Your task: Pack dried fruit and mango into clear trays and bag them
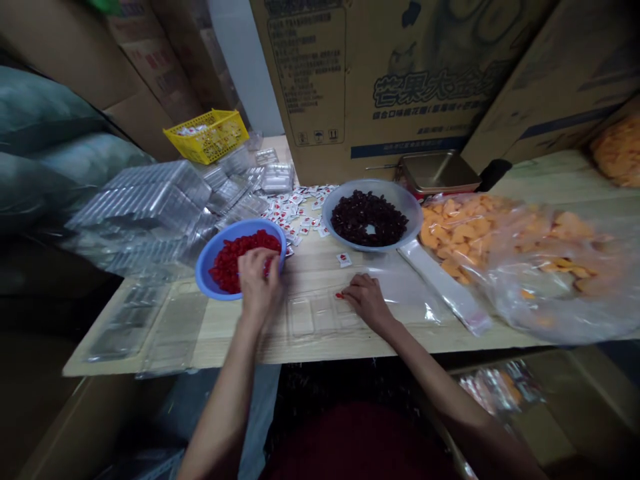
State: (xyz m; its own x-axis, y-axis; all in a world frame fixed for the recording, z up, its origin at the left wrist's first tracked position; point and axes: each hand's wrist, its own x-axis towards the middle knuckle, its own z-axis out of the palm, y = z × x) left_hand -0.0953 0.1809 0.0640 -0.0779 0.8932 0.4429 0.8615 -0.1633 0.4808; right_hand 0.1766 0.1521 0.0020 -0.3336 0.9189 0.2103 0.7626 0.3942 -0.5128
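My left hand is at the right side of a blue bowl heaped with small, glossy red dried fruit pieces. Its fingers are curled together, slightly blurred, with a bit of red showing between them. Over a clear plastic tray with square compartments, my right hand pinches one red dried fruit piece at its fingertips. The tray lies flat on the table between my hands. Just behind it lies a small white packet with a red mark.
A whitish bowl of dark dried fruit stands behind, beside scattered packets. Stacked clear trays and a yellow basket are at left. Right are a bag of orange slices, a metal tin and plastic sleeves. Cardboard boxes rise behind.
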